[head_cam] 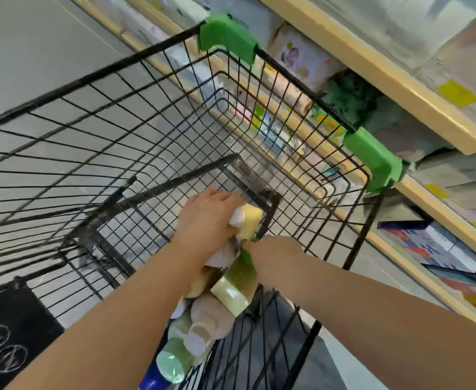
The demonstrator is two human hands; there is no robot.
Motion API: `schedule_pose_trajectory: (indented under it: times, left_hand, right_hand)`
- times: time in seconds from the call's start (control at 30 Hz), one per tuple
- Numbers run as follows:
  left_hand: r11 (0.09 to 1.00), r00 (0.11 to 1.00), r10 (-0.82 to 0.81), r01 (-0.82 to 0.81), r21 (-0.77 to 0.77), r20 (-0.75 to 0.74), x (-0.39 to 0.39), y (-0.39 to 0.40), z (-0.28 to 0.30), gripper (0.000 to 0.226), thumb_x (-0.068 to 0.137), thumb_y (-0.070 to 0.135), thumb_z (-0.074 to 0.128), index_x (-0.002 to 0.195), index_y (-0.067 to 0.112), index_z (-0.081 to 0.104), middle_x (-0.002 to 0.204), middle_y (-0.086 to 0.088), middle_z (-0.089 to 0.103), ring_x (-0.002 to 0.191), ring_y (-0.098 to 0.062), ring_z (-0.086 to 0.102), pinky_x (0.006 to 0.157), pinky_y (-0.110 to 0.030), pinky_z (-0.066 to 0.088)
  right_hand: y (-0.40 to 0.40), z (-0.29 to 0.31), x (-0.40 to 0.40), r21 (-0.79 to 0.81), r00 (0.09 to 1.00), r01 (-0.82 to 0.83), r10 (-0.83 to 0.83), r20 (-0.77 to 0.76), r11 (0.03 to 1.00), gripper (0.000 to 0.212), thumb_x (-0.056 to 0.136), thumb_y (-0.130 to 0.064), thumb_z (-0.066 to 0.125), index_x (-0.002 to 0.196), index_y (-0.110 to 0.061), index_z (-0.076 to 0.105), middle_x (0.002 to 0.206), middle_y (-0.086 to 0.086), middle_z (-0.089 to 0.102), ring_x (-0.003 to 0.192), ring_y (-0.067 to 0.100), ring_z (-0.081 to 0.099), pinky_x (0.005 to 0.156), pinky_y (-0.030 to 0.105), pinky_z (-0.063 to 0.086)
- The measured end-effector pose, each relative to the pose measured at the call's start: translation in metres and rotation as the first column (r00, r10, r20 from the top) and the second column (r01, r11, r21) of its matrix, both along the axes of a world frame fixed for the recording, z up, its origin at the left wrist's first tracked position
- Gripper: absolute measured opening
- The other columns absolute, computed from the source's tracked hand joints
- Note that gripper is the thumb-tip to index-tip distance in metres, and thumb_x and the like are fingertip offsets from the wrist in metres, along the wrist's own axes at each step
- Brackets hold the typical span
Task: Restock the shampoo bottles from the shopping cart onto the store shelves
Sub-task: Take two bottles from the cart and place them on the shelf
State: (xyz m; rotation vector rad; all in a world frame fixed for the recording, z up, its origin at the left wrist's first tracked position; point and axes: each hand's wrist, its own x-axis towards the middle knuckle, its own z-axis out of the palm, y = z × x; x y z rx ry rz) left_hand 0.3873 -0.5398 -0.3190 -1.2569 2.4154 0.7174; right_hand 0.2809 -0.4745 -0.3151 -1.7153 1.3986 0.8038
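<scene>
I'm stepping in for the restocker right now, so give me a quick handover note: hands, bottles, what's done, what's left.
Left hand: reaching into the cart, fingers around a white bottle with a yellow cap.
Right hand: down in the same pile, on a green bottle; the grip itself is hidden.
Bottles: a heap in the near corner of the black wire shopping cart, which is parked beside the shelves on the right.
Done: no bottle seen going onto a shelf yet.
Left: lift bottles out and shelve them all.

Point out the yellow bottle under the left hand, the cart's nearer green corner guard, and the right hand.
yellow bottle [250,221], head view, its yellow body.
green corner guard [377,161], head view, its top face.
right hand [273,256], head view, its back.
</scene>
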Motion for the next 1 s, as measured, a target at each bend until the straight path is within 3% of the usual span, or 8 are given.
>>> schedule_pose_trajectory:
  times: [0.2, 0.27, 0.37, 0.47, 0.53, 0.67, 0.87, 1.0]
  left_hand:
    - [0.999, 1.000, 0.018, -0.017, 0.049, -0.013, -0.003, -0.008, 0.000, 0.050, 0.079, 0.031, 0.063, 0.125, 0.027, 0.045, 0.132, 0.005, 0.047, 0.121, -0.020, 0.035, 0.096, -0.033, 0.036]
    - [0.997, 1.000, 0.010, -0.011, 0.080, 0.003, 0.000, -0.005, 0.000, 0.051, 0.078, 0.032, 0.063, 0.126, 0.028, 0.045, 0.133, 0.004, 0.042, 0.122, -0.020, 0.032, 0.095, -0.037, 0.039]
    - [0.995, 0.996, 0.084, -0.083, 0.052, -0.018, 0.002, 0.001, 0.004, 0.050, 0.080, 0.031, 0.061, 0.127, 0.030, 0.044, 0.129, 0.004, 0.041, 0.121, -0.018, 0.033, 0.083, -0.035, 0.041]
    - [0.996, 0.996, 0.085, -0.086, -0.037, -0.016, 0.000, 0.007, 0.005, 0.046, 0.083, 0.032, 0.058, 0.127, 0.031, 0.044, 0.119, 0.002, 0.045, 0.116, -0.017, 0.037, 0.072, -0.030, 0.036]
    - [0.989, 0.991, 0.131, -0.132, -0.066, -0.020, 0.001, 0.011, 0.006, 0.045, 0.083, 0.031, 0.057, 0.127, 0.031, 0.044, 0.117, 0.003, 0.046, 0.114, -0.016, 0.040, 0.070, -0.028, 0.033]
    - [0.980, 0.985, 0.171, -0.174, -0.095, -0.040, 0.009, 0.023, 0.016, 0.045, 0.081, 0.033, 0.059, 0.125, 0.029, 0.047, 0.112, 0.003, 0.049, 0.109, -0.017, 0.046, 0.076, -0.030, 0.042]
    - [0.939, 0.948, 0.258, -0.292, -0.181, -0.187, 0.005, 0.030, 0.070, 0.044, 0.078, 0.028, 0.062, 0.121, 0.028, 0.053, 0.115, 0.002, 0.051, 0.112, -0.019, 0.047, 0.073, -0.027, 0.033]
    - [0.908, 0.906, 0.169, -0.297, -0.297, -0.389, -0.002, 0.040, 0.118, 0.042, 0.059, 0.015, 0.078, 0.100, 0.014, 0.068, 0.085, -0.009, 0.061, 0.086, -0.030, 0.058, 0.055, -0.026, 0.031]
  right_hand:
    - [0.003, -0.007, 0.002, 0.046, 0.994, 0.092, -0.095, 0.062, 0.995, 0.046, 0.092, -0.017, 0.047, 0.135, -0.014, 0.031, 0.122, 0.016, 0.048, 0.114, 0.033, 0.049, 0.081, 0.037, 0.042]
    - [0.002, -0.012, 0.006, 0.013, 0.976, 0.202, -0.202, 0.076, 0.979, 0.032, 0.096, -0.015, 0.037, 0.126, -0.010, 0.044, 0.094, 0.018, 0.054, 0.110, 0.033, 0.053, 0.077, 0.037, 0.042]
    - [-0.001, -0.008, 0.005, -0.034, 0.973, 0.209, -0.204, 0.111, 0.977, 0.031, 0.098, -0.017, 0.031, 0.119, -0.008, 0.051, 0.062, 0.003, 0.029, 0.109, 0.033, 0.055, 0.082, 0.039, 0.044]
    - [-0.003, 0.008, 0.003, -0.103, 1.000, -0.029, 0.030, 0.009, 0.994, 0.032, 0.095, -0.007, 0.036, 0.124, -0.005, 0.048, 0.098, 0.017, 0.053, 0.116, 0.038, 0.048, 0.094, 0.043, 0.043]
    - [-0.002, 0.021, 0.002, -0.129, 0.995, -0.103, 0.102, -0.017, 0.986, 0.033, 0.091, 0.000, 0.040, 0.122, -0.003, 0.049, 0.122, 0.018, 0.049, 0.115, 0.038, 0.049, 0.091, 0.042, 0.044]
    - [0.005, 0.049, -0.010, -0.191, 0.999, 0.009, -0.002, 0.034, 0.982, 0.037, 0.088, 0.001, 0.046, 0.124, -0.007, 0.049, 0.121, 0.015, 0.050, 0.111, 0.032, 0.052, 0.083, 0.037, 0.045]
    - [0.029, 0.107, -0.034, -0.289, 0.963, 0.267, -0.248, 0.101, 0.920, 0.046, 0.086, -0.002, 0.050, 0.128, -0.013, 0.033, 0.120, 0.012, 0.050, 0.109, 0.030, 0.054, 0.077, 0.035, 0.044]
    - [0.050, 0.153, -0.052, -0.440, 0.940, 0.340, -0.292, 0.176, 0.831, 0.032, 0.086, -0.005, 0.049, 0.116, -0.015, 0.042, 0.114, 0.007, 0.056, 0.105, 0.026, 0.056, 0.079, 0.034, 0.047]
